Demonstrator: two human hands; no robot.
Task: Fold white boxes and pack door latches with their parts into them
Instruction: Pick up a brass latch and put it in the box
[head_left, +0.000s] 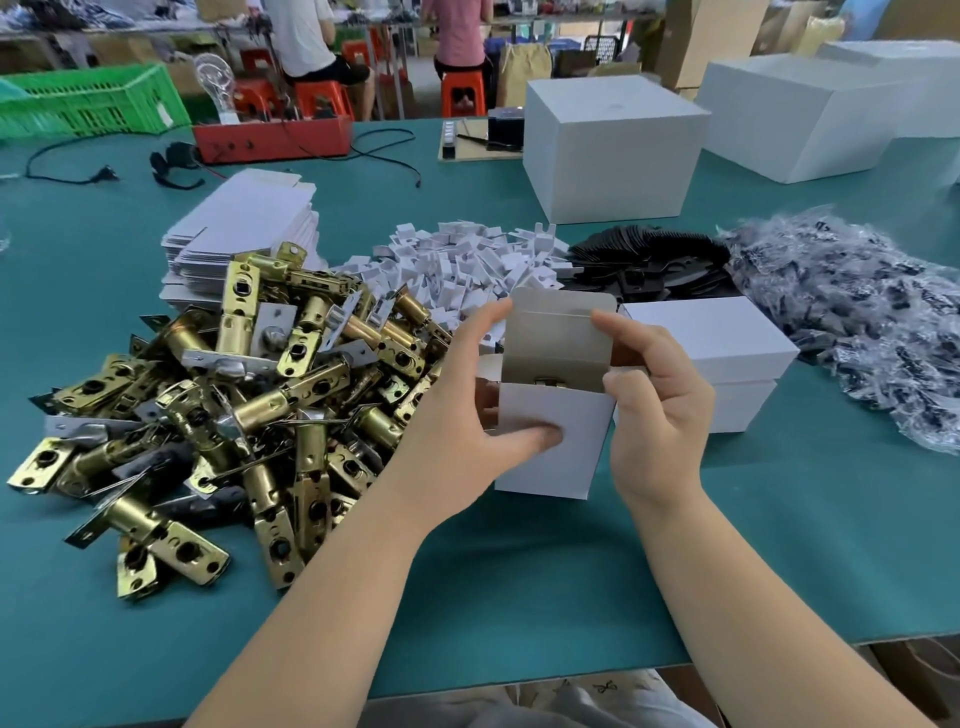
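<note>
left hand: the left hand (483, 415) is gripping the small white box (550, 441) from its left side, thumb lying across the front panel, forefinger reaching up to the left edge of the open lid flap (558, 332).
right hand: the right hand (652, 410) is holding the box's right side, forefinger touching the lid flap's right edge, the other fingers curling round the right wall.
box: it is standing upright on the green table (519, 582), between the two hands, lid flap pointing up; something brass-coloured is showing inside its mouth, too hidden to make out further.
latches: a heap of brass door latches (223, 405) is lying just left of the left hand.
flat blanks: a stack of unfolded white box blanks (244, 228) is sitting behind the latch heap.
small parts: white folded card inserts (467, 265) are piling up behind the box; black plates (649, 254) and bagged dark parts (857, 322) are lying to the right.
finished boxes: a closed white box (717, 353) is standing just beside the right hand.
</note>
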